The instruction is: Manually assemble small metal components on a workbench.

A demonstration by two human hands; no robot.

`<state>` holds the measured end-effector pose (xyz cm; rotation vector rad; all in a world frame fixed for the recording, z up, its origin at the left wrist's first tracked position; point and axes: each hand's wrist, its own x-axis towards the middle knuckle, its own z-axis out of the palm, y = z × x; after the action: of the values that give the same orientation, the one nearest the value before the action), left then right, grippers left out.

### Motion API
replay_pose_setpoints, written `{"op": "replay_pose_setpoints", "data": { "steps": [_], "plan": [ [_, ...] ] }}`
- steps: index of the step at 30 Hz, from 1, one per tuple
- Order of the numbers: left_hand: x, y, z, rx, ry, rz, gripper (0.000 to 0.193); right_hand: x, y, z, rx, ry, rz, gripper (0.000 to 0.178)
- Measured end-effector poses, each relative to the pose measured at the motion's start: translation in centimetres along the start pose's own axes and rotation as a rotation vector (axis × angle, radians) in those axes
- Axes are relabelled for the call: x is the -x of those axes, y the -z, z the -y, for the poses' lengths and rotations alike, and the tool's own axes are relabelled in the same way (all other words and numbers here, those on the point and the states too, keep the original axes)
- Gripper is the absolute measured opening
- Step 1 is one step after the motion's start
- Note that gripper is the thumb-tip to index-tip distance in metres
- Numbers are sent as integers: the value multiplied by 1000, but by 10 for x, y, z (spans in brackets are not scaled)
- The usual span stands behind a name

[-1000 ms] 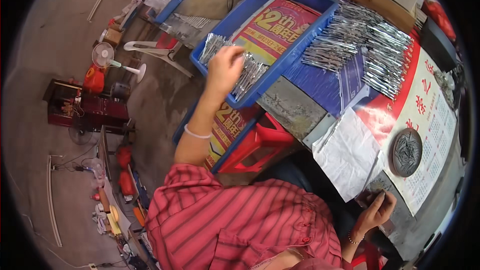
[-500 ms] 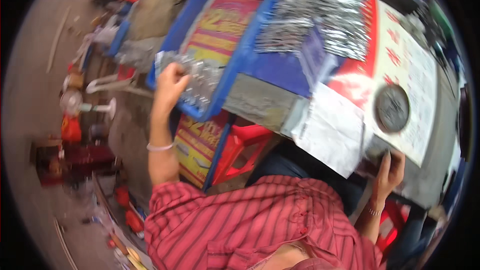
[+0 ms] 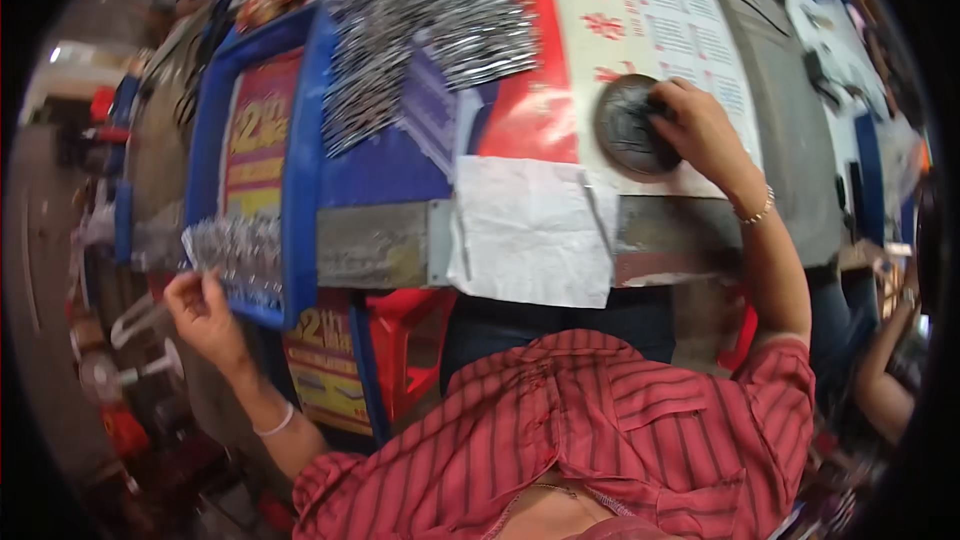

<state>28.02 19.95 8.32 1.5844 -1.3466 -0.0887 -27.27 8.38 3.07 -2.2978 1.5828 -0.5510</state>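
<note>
At the near left corner of a blue plastic tray point(image 3: 303, 155), my left hand point(image 3: 203, 315) hovers with its fingers loosely bent and apart, holding nothing that shows. Beside it, a row of small shiny silver pieces point(image 3: 240, 252) lies in the tray's near end, on a printed yellow and magenta sheet. My right hand point(image 3: 705, 135) reaches over a round dark dish point(image 3: 625, 130), its fingertips bent down at the right rim. What those fingertips pinch, if anything, is hidden. A large pile of thin silver pieces point(image 3: 440, 15) covers the table between tray and dish.
A creased white paper point(image 3: 532, 230) hangs over the front edge of the grey table point(image 3: 370, 245). Under the dish lies a red and cream printed sheet point(image 3: 530, 90). A red stool point(image 3: 405, 345) and another blue tray stand below. Another person's arm point(image 3: 885, 390) shows at the far right.
My right hand has moved from the table's front edge up to the round dish. My left hand has drawn back from over the silver pieces to the tray's outer corner. The view has swung right.
</note>
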Motion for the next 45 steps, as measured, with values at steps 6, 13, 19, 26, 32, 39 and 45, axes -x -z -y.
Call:
{"op": "replay_pose_setpoints", "data": {
  "steps": [6,13,19,26,32,39,45],
  "plan": [
    [72,-77,-120,465,287,538,23,-5,-4,-11,147,-17,119,16],
    [137,-136,-139,1053,554,959,28,-9,-12,-16,107,-17,84,14],
    [134,-155,-152,1011,420,995,21,-2,-5,-5,-114,-89,-51,20],
    [138,-163,-155,940,349,1011,15,44,10,50,-768,-240,-126,8],
    [145,-173,-155,904,410,1077,15,89,-8,108,-1367,-498,60,7],
    [142,-172,-159,789,376,1069,13,95,-15,110,-1450,-287,249,13],
    [145,-174,-160,787,352,1081,12,99,-14,111,-1544,-316,202,15]
  ]
}}
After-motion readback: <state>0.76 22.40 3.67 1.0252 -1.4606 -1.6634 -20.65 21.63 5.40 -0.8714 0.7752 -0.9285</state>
